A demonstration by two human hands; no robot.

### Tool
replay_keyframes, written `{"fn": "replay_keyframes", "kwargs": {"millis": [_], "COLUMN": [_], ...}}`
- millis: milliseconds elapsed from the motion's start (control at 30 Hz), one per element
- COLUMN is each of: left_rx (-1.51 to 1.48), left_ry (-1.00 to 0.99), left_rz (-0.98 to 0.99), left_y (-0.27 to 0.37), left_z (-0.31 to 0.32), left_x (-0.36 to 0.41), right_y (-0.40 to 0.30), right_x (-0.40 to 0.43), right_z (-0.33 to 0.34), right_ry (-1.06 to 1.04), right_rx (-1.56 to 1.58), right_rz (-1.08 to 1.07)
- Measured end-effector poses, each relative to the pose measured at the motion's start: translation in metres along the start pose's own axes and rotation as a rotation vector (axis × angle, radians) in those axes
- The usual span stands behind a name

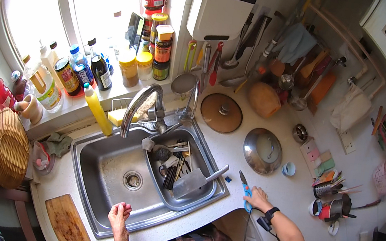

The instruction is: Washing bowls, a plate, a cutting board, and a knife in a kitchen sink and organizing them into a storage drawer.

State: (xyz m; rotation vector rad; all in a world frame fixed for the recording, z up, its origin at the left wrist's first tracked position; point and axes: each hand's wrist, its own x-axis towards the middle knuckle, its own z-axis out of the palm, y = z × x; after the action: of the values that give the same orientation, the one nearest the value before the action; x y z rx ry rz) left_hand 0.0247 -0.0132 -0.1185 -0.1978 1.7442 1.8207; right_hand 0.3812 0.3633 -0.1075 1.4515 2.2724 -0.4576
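Note:
My right hand (260, 198) grips the blue handles of a pair of kitchen scissors (247, 192) at the counter's front edge, right of the sink. The blades point away from me, towards the pot lids. Over the front rim of the stainless steel sink (111, 168) is my left hand (119, 214), its fingers curled together with nothing visible in them. In the sink's right basin, a grey tub (187, 206) holds a cleaver (191, 184), chopsticks and other utensils. The left basin shows its drain strainer (132, 180).
A wooden cutting board (67, 221) lies left of the sink. The faucet (139, 101) arches over the basins, beside a yellow detergent bottle (98, 110). Two pot lids (262, 151) and a small blue cup (288, 169) stand on the right counter (226, 148). Bottles and jars line the windowsill.

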Motion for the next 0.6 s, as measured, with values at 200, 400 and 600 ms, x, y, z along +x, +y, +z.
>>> {"fn": "replay_keyframes", "kwargs": {"millis": [200,400,600], "left_rx": [0.054,0.075,-0.075], "left_ry": [-0.134,-0.262,-0.478], "left_rz": [0.006,0.054,-0.13], "left_y": [0.018,0.027,0.026], "left_z": [0.043,0.078,0.126], "left_x": [-0.006,-0.016,-0.024], "right_y": [0.0,-0.08,-0.104], "right_x": [0.061,0.071,0.086], "right_z": [0.013,-0.036,-0.03], "right_ry": [0.445,0.485,-0.129], "right_rx": [0.113,0.502,0.933], "right_rz": [-0.234,-0.427,-0.234]}}
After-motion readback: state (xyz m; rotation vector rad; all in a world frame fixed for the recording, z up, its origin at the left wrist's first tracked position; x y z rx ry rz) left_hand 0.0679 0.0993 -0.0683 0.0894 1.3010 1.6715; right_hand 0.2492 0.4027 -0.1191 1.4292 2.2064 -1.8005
